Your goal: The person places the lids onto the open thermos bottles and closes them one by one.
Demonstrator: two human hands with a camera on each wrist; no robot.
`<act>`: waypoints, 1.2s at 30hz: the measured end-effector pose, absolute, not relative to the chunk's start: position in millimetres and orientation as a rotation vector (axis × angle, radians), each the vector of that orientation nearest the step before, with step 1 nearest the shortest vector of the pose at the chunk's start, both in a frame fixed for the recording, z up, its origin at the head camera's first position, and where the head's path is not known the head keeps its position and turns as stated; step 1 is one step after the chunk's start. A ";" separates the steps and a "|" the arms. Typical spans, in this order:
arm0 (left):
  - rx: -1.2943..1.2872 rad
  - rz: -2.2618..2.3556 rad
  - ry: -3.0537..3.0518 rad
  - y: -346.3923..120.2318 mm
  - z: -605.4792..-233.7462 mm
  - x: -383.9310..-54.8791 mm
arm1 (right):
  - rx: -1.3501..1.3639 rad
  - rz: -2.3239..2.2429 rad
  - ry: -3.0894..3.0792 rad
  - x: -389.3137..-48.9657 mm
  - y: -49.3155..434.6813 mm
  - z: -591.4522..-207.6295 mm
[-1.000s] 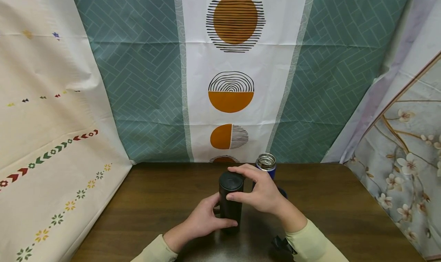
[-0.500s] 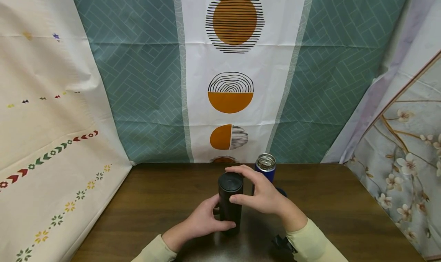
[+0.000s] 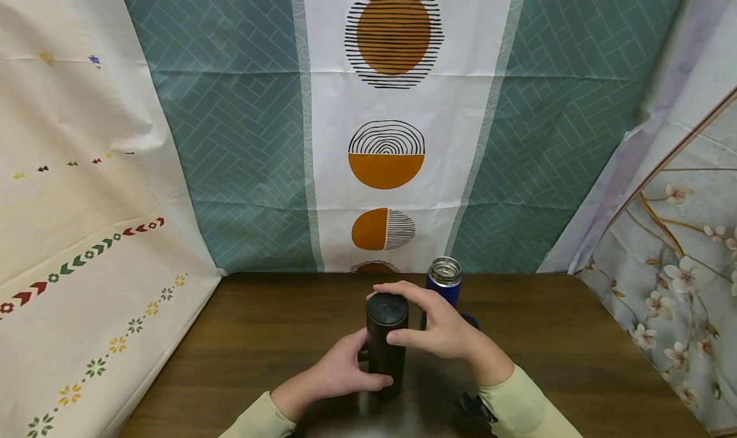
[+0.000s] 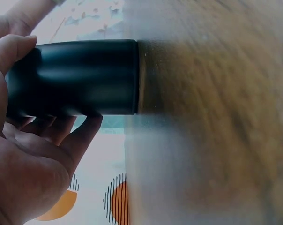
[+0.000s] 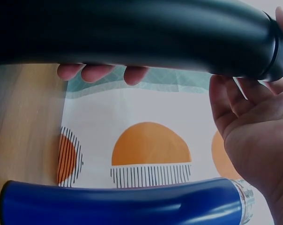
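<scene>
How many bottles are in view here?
2: a black bottle held between the left hand and right hand, and a blue bottle with an open top, standing beyond the right hand.

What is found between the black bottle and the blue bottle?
In the right wrist view, the right hand and the left hand's fingertips show between the black bottle and the blue bottle, with patterned cloth behind.

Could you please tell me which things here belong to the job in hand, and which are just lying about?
In the job, it seems:
black bottle, upright
left hand, round its body
right hand, round its top

Apparently just about:
blue bottle, standing open, untouched
dark object near it, partly hidden
</scene>
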State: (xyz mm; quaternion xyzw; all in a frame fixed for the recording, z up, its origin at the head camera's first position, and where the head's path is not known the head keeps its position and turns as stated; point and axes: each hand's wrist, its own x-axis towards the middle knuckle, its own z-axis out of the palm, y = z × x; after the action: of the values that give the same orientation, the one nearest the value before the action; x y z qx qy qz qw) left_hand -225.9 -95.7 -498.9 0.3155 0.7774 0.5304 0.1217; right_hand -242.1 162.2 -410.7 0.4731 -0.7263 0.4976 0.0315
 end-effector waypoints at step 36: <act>0.899 1.589 2.414 -87.9 -494.6 -221.4 | 1.199 1.391 -2.205 -236.8 157.5 -410.9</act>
State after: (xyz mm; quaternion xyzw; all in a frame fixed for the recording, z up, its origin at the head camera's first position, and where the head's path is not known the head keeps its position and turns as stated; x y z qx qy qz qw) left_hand -221.4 -87.9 -494.6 0.2966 0.7963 0.5241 0.0574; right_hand -236.8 157.5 -410.9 0.4141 -0.7613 0.4802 0.1357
